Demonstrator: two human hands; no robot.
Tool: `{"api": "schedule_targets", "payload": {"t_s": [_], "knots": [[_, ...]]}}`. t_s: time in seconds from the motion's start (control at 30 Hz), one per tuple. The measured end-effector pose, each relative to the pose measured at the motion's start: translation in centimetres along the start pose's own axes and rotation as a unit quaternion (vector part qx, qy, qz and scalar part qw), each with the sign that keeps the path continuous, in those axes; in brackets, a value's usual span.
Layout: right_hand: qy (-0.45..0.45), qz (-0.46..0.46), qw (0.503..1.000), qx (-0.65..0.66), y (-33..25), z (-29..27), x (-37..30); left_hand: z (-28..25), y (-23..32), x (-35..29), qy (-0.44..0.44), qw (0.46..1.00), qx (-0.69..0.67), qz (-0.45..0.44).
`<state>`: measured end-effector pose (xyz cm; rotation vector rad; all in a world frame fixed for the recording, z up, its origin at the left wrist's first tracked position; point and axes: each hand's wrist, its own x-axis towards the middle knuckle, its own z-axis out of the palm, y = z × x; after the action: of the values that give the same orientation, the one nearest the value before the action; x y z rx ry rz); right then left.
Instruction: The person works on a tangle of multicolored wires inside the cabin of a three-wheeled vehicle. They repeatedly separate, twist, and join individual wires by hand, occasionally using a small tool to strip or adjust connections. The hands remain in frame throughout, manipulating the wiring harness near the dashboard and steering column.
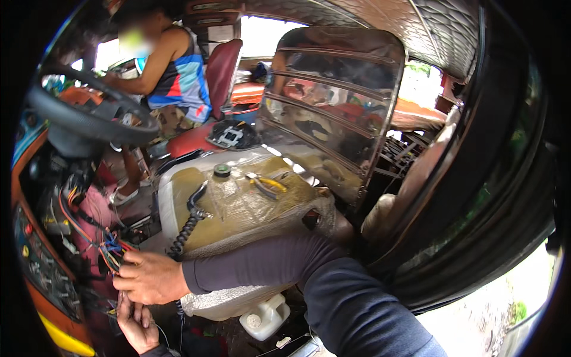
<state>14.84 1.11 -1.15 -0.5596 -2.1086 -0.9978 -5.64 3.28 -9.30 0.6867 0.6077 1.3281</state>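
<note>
A bundle of colored wires [110,245] hangs below the steering wheel at the left. My right hand [151,278] reaches across from the right and is closed on wires at the bundle's lower end. Just beneath it, my left hand [138,326] is palm up, its thumb and fingers pinched on a thin wire that is mostly hidden by the fingers. The two hands nearly touch. On the covered engine hump [238,205] beyond them lie yellow-handled pliers [267,184], a roll of dark tape [222,171] and a black coiled cable [188,231].
The steering wheel [92,104] and a dashboard panel [44,262] stand at the left. Another person [178,74] sits at the far left side. A shiny metal seat back [333,107] rises behind the hump. A white jug [266,317] stands low near my right arm.
</note>
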Motion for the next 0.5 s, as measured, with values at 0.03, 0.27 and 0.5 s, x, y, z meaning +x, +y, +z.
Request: {"api": "schedule_targets", "payload": {"t_s": [0.03,0.27,0.5], "knots": [[0.013,0.006,1.000,0.016,-0.2,0.5,-0.3,-1.2,-0.5,0.7,-0.042,0.999,-0.024,-0.012],[-0.015,0.016,0.998,0.060,0.2,-0.9,0.2,-1.3,0.0,3.1,-0.004,0.998,-0.051,0.035],[-0.123,0.065,0.989,0.052,1.8,-3.6,-1.5,4.3,0.7,-0.4,-0.050,0.997,-0.005,0.052]]}}
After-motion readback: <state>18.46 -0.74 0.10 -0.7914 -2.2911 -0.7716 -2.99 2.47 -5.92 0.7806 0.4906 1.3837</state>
